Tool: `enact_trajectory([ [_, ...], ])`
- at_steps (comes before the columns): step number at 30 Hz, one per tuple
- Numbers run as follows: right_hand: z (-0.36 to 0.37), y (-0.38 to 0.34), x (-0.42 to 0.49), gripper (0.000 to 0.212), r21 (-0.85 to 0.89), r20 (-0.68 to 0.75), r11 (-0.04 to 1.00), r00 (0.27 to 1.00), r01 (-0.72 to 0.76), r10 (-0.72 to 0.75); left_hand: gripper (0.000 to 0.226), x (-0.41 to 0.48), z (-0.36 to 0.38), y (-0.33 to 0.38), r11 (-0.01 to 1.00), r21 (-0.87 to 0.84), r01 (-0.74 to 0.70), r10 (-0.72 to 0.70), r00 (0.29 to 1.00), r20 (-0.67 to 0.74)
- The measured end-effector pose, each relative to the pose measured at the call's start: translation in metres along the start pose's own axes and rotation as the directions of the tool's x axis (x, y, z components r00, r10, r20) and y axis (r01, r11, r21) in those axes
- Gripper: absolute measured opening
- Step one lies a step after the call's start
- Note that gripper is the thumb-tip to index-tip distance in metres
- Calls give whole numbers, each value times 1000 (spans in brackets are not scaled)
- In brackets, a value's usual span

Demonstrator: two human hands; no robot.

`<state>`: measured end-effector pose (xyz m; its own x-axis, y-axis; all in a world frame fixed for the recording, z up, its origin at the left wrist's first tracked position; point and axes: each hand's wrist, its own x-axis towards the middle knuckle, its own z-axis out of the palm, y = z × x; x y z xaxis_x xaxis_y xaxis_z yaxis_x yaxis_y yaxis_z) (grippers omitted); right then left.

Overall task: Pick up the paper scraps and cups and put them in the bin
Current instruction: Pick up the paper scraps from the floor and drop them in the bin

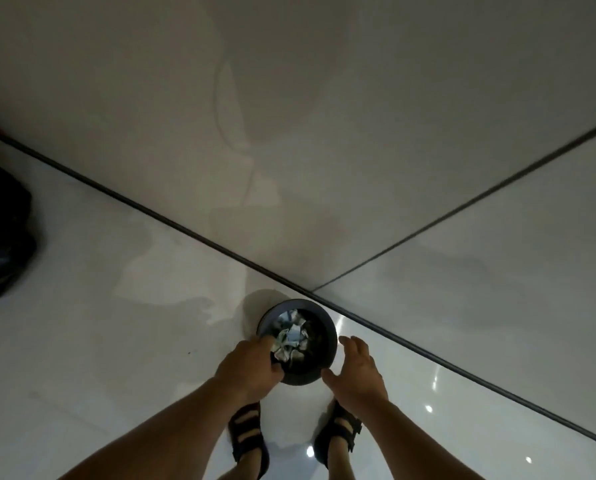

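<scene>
Floor tiles (pixel 116 341), pale and shiny, carried everything in this view. At the far left edge of the floor lay a black bag (pixel 2 233), well apart from the work.

Near the middle, just beside the point where two dark tile joints met, the left hand (pixel 251 370) was over the left rim of the bin (pixel 328 336). Its fingers were curled down inside, at the crumpled paper scraps (pixel 289 341). I could not tell if they pinched the paper or only the rim. The bin stood upright on the floor, dark and round, already with paper in it. No cup could be made out.

On the right side of the bin the right hand (pixel 357 375) was spread wide and held nothing, just beside the rim.

By my judgement the step was the dropping of scraps into the bin. The next move probably called for letting go fully inside the rim, then looking around for remaining scraps and cups, since none showed on the floor.
</scene>
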<state>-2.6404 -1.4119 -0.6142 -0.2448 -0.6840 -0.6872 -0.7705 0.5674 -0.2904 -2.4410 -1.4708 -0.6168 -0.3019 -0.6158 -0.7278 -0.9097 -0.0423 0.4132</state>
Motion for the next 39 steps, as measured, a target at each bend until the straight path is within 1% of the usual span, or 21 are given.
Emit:
enact_trajectory([
  [3, -27, -8, -58, 73, 102, -55, 994, 998, -27, 32, 52, -38, -33, 43, 993, 83, -86, 91, 994, -62],
  [6, -50, -2, -117, 75, 172, -109, 984, 993, -35, 54, 48, -76, -50, 95, 970, 160, -183, 200, 975, -96],
  [8, -64, 10, -156, 76, 214, -145, 975, 986, -52, 84, 50, -102, -52, 133, 938, 221, -268, 291, 953, -80],
  [11, -86, 43, -211, 78, 270, -246, 959, 957, -85, 154, 55, -144, -42, 185, 871, 289, -397, 413, 911, 6],
  [14, -97, 87, -269, 82, 235, -296, 960, 930, -151, 218, 60, -186, -14, 229, 752, 420, -507, 509, 853, 117],
  [17, -95, 140, -335, 84, 202, -329, 948, 895, -245, 301, 62, -230, 27, 272, 583, 554, -594, 577, 783, 232],
  [19, -87, 176, -385, 85, 230, -341, 924, 864, -306, 371, 62, -264, 61, 300, 486, 599, -637, 605, 739, 295],
  [23, -66, 240, -482, 85, 342, -377, 851, 772, -397, 512, 64, -339, 136, 356, 325, 620, -714, 664, 639, 388],
  [25, -56, 267, -525, 84, 402, -399, 808, 712, -430, 578, 65, -375, 172, 380, 245, 616, -749, 694, 579, 428],
  [29, -29, 308, -600, 83, 518, -413, 715, 595, -470, 690, 65, -439, 238, 416, 50, 615, -787, 715, 459, 528],
  [32, -5, 335, -651, 83, 610, -383, 623, 507, -490, 772, 65, -480, 283, 433, -43, 587, -808, 700, 395, 595],
  [39, 57, 378, -738, 83, 780, -245, 380, 316, -497, 916, 64, -552, 378, 457, -278, 499, -821, 625, 239, 743],
])
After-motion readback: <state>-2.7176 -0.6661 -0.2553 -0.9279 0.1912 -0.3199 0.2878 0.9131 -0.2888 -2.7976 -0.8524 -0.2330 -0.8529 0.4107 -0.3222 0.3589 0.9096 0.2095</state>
